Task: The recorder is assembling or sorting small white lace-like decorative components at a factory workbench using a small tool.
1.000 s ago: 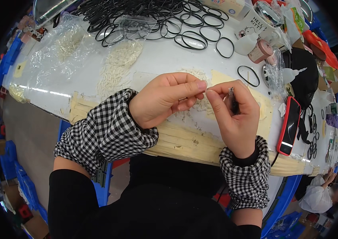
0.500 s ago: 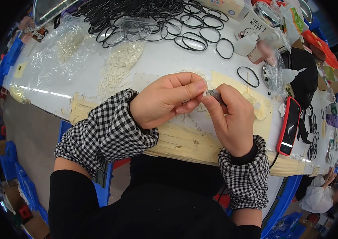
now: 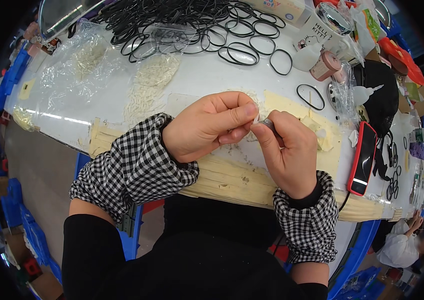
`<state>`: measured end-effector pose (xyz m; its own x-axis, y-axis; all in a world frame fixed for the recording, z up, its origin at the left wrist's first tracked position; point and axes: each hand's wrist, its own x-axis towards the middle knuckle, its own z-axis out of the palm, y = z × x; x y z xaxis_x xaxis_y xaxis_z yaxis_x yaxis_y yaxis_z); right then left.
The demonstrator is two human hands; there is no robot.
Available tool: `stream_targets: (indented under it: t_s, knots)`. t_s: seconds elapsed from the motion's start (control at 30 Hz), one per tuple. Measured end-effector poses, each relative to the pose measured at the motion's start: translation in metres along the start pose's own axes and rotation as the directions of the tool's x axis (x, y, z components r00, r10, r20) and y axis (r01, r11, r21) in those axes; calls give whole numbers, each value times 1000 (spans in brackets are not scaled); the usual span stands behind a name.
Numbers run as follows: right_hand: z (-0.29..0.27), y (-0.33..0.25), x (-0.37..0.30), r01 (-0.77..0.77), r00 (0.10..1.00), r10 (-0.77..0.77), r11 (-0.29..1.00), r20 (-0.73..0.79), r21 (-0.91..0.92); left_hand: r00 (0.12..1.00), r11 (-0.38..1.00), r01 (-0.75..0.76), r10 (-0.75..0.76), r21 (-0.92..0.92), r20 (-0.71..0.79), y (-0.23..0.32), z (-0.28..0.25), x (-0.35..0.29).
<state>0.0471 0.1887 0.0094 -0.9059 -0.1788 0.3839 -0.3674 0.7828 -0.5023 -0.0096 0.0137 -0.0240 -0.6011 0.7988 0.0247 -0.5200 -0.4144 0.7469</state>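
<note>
Over the table's near edge, my hands meet almost fingertip to fingertip. My left hand (image 3: 209, 125) is closed, pinching a small white piece (image 3: 256, 119) between thumb and forefinger. In my right hand (image 3: 292, 150), a small grey piece, metal-looking (image 3: 270, 123), is gripped between thumb and bent forefinger; most of it is hidden, so its kind cannot be told. The grey piece sits right beside the white one. Beyond my left wrist, many small off-white pieces (image 3: 142, 102) lie loose at the mouth of a clear bag (image 3: 159, 70) filled with more.
Black elastic loops (image 3: 172, 25) are heaped at the back. A red-cased phone (image 3: 363, 159) leans at right, near a black cap (image 3: 379, 85) and a pink jar (image 3: 325, 66). Yellowish tape (image 3: 232, 180) covers the table's front edge. Far right, a person in white (image 3: 398, 246) sits.
My right hand has turned slightly, tilting the grey piece against the white one, and less of the grey shows. My left hand stays nearly still.
</note>
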Motion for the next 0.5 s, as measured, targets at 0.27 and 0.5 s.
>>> stream_targets:
  t_s: [0.27,0.5]
  knots:
    - [-1,-1,2,16,999,-17,1000,-28,-23,1000,1000,-6,5,19,4,1,1,-1]
    - [-2,-2,1,1,1000,-1,1000,-4,-14,1000,1000,-4,4,6,-20,1,1,-1]
